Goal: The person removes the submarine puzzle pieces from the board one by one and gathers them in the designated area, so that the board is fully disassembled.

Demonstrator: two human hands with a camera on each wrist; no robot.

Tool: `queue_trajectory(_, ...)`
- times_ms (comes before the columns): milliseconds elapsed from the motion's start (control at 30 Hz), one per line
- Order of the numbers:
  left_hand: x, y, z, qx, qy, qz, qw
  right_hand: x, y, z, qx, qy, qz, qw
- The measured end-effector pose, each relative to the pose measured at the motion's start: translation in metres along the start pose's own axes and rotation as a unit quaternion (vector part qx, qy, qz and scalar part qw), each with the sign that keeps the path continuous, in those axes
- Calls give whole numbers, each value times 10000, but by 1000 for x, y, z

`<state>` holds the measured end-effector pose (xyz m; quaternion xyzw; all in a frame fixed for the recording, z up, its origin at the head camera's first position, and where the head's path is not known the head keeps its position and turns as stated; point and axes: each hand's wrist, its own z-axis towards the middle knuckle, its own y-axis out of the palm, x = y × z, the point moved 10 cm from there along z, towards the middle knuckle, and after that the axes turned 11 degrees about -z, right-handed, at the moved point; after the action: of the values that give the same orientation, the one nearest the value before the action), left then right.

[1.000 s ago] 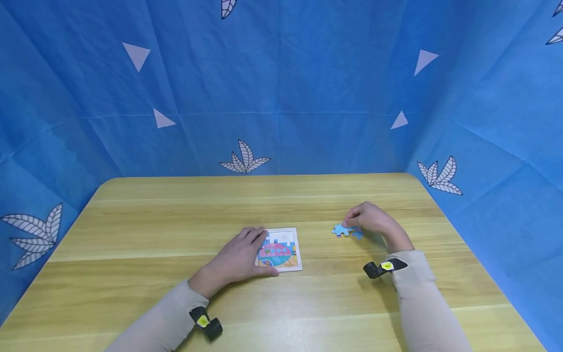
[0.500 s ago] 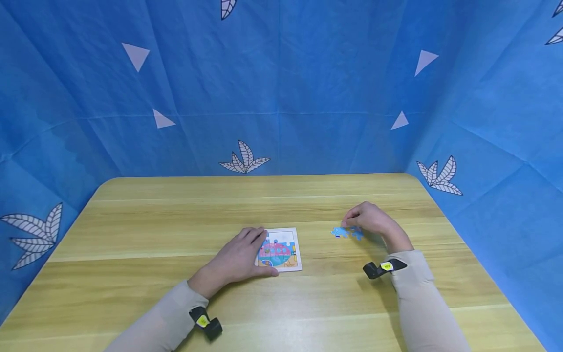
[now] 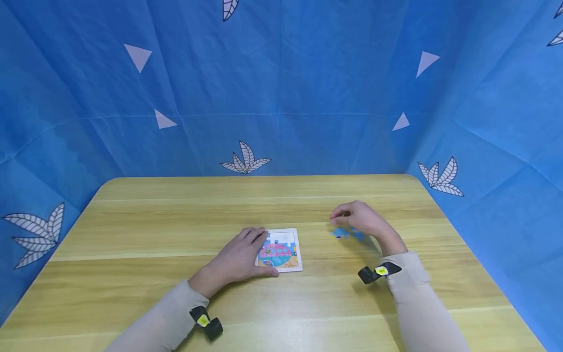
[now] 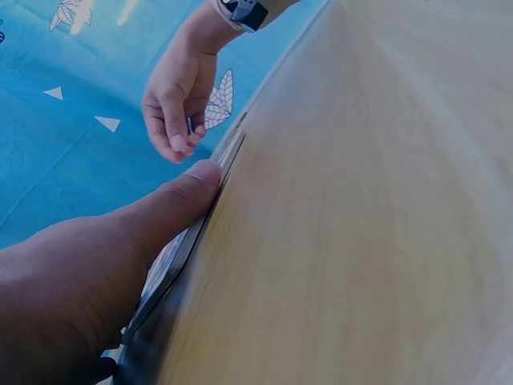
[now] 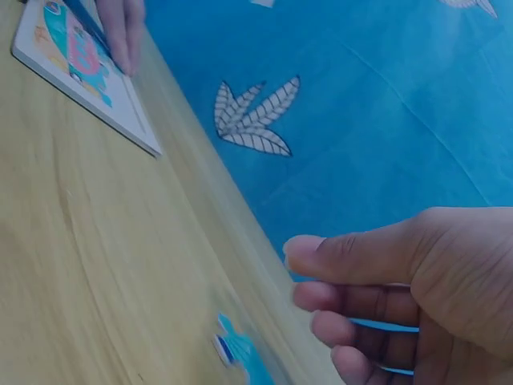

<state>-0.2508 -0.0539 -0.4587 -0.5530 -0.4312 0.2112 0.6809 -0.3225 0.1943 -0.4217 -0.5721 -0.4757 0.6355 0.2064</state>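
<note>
A square jigsaw puzzle [image 3: 283,252] in a white frame lies mid-table, its picture pink and teal with a pale patch near the top. My left hand [image 3: 235,255] holds it from the left, fingers at the far left corner and thumb [image 4: 196,183] along the near edge. Its left part is hidden under that hand. To the right, loose blue puzzle pieces [image 3: 339,233] lie on the table. Just above them hovers my right hand [image 3: 361,217], fingers loosely bent. In the right wrist view a gap shows between thumb and fingers, with no piece visible there; one blue piece [image 5: 244,353] is below.
The wooden table [image 3: 176,210] ends at a blue cloth backdrop [image 3: 281,88] printed with leaves and triangles, which rises behind it and along both sides. A small black camera [image 3: 369,275] is strapped to the right wrist, another [image 3: 213,328] to the left.
A second ago my right hand was pinching a blue piece; that hand has lifted slightly and shifted left, leaving the pieces on the table. My left hand and the puzzle have stayed put.
</note>
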Motion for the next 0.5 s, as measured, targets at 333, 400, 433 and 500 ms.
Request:
queue_trajectory(333, -5, -1, 2, 31, -86, -232, 9997, -34, 13, 4, 150, -415, -352, 9984)
queue_trajectory(400, -6, -1, 2, 56, -92, -304, 9995, -42, 17, 5, 177, -508, -414, 9977)
queue_trajectory(433, -7, -2, 2, 88, -87, -369, 9992, -46, 19, 5, 183, -575, -446, 9972)
queue_trajectory(500, -8, -3, 2, 145, -76, -458, 9988, -54, 22, 6, 228, -733, -522, 9957)
